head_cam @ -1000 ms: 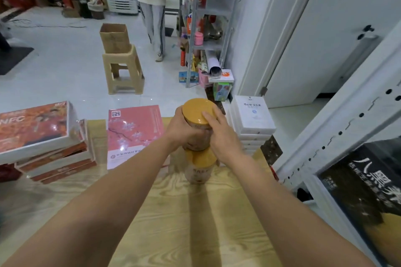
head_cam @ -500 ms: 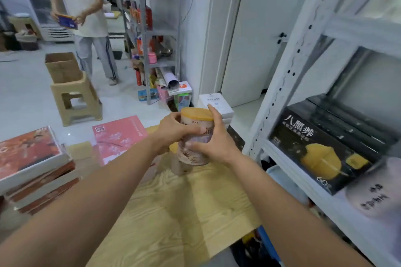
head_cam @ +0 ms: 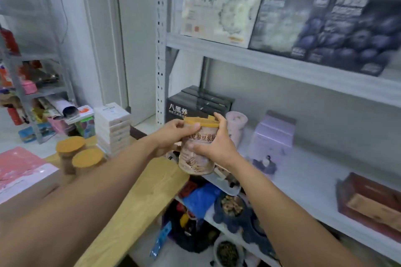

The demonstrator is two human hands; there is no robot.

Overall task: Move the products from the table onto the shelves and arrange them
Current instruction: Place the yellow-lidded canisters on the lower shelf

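Note:
A can with a yellow lid (head_cam: 196, 154) is held in the air between the wooden table (head_cam: 138, 197) and the white shelf (head_cam: 303, 180). My left hand (head_cam: 173, 136) grips its upper left side near the lid. My right hand (head_cam: 213, 145) wraps its right side, fingers reaching over the lid's rim. Two more yellow-lidded cans (head_cam: 74, 154) stand on the table, next to a pink box (head_cam: 19, 169).
On the middle shelf stand a black box (head_cam: 195, 106), a pink cup (head_cam: 236, 125), a lilac box (head_cam: 273, 138) and a dark red box (head_cam: 368, 201). Flat boxes (head_cam: 282, 21) lean on the upper shelf. White boxes (head_cam: 112, 125) are stacked beyond the table. Bowls and bags sit below.
Both hands lifted the can off the stack on the table and carried it right, toward the shelf. My view swung right from the room to the shelving.

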